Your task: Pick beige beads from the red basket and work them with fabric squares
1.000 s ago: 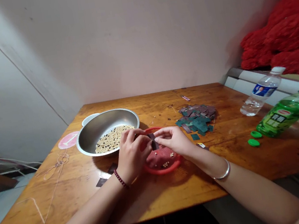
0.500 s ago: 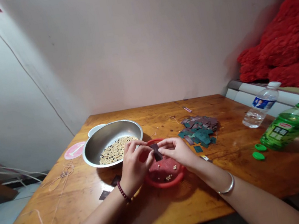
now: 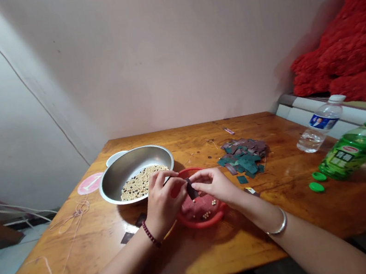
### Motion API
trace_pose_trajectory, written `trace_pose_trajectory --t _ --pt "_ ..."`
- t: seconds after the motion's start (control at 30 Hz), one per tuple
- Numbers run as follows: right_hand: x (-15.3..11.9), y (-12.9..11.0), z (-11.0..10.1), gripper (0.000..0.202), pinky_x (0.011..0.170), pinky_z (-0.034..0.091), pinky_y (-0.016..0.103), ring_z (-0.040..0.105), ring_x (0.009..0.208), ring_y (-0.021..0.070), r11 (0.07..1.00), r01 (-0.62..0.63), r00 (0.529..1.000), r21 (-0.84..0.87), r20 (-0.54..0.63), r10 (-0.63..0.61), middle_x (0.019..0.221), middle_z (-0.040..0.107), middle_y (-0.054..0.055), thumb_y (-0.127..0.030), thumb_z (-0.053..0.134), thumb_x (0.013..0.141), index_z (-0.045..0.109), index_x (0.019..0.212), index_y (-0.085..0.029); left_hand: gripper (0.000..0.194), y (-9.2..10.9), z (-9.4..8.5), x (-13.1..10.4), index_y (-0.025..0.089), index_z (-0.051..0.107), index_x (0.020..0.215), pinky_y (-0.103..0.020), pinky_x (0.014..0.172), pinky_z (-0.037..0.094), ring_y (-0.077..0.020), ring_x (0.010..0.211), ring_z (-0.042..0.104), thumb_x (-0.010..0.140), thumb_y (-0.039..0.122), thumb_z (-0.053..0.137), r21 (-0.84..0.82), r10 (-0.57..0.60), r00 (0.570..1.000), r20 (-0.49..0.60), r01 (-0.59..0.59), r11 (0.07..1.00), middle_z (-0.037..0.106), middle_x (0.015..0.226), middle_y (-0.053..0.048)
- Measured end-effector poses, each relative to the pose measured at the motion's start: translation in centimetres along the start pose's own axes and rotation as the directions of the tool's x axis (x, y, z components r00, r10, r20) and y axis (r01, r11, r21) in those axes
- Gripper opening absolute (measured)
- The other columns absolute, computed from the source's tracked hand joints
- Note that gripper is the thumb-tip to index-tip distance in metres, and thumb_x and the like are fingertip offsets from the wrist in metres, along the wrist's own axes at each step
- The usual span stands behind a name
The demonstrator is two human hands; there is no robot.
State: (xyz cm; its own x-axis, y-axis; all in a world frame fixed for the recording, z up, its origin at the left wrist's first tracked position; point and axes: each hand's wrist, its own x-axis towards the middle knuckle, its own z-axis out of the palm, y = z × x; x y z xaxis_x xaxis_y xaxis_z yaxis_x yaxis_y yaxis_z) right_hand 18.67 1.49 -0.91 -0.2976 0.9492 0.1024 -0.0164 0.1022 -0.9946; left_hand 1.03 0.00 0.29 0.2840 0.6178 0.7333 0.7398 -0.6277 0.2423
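Observation:
A small dark square piece (image 3: 191,189), thin like cloth or leather, is pinched between my two hands above a red plastic basket (image 3: 204,223). My left hand (image 3: 165,200) has thumb and forefinger closed at its left edge, with the other fingers curled. My right hand (image 3: 215,184) grips its right side between thumb and fingertips. A few pale beads (image 3: 206,216) lie in the basket below. Just behind my left hand stands a steel bowl (image 3: 113,179) holding many pale and dark beads (image 3: 141,181).
Right of the basket lies a pile of green and brown squares (image 3: 244,157). A clear water bottle (image 3: 319,126), a green drink bottle (image 3: 353,150) and green caps (image 3: 317,187) are farther right. Loose thread (image 3: 77,215) and a pink round disc (image 3: 90,184) lie left.
The dark square has tilted a little between my fingers. Both hands stay at nearly the same place over the basket, and the view has shifted slightly.

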Motion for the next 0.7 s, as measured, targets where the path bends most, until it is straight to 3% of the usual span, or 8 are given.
trace_pose_trajectory --t 0.2,0.53,0.7 --pt "0.0 0.29 0.08 0.023 0.064 0.052 0.028 0.064 0.069 0.0154 0.999 0.044 0.999 0.021 -0.028 -0.043 0.082 0.071 0.005 -0.03 0.065 0.07 0.071 0.087 -0.017 0.005 0.1 0.04 -0.11 0.024 0.066 0.081 -0.039 0.089 0.041 -0.0196 0.097 0.047 0.079 0.025 0.061 0.006 0.026 1.0 -0.011 -0.026 1.0 0.058 0.096 -0.003" --pt "-0.38 -0.43 0.31 0.025 0.05 0.051 0.021 0.062 0.066 0.0125 0.998 -0.066 0.997 0.007 -0.032 0.066 0.087 0.069 0.005 -0.029 0.062 0.071 0.069 0.092 -0.016 0.006 0.14 0.13 -0.16 0.024 0.064 0.083 -0.038 0.091 0.041 -0.0186 0.099 0.046 0.081 0.026 0.06 -0.023 0.021 0.999 0.027 -0.021 1.0 0.057 0.097 -0.003" --pt "-0.49 -0.55 0.04 0.03 0.05 0.05 0.022 0.061 0.061 0.0113 0.998 -0.065 0.997 -0.017 0.049 0.066 0.086 0.069 0.005 -0.029 0.061 0.073 0.067 0.1 -0.017 0.006 -0.16 0.29 -0.12 0.023 0.064 0.083 -0.037 0.09 0.041 -0.0178 0.098 0.046 0.082 0.026 0.058 -0.026 0.037 0.999 0.027 -0.036 0.999 0.057 0.096 -0.003"
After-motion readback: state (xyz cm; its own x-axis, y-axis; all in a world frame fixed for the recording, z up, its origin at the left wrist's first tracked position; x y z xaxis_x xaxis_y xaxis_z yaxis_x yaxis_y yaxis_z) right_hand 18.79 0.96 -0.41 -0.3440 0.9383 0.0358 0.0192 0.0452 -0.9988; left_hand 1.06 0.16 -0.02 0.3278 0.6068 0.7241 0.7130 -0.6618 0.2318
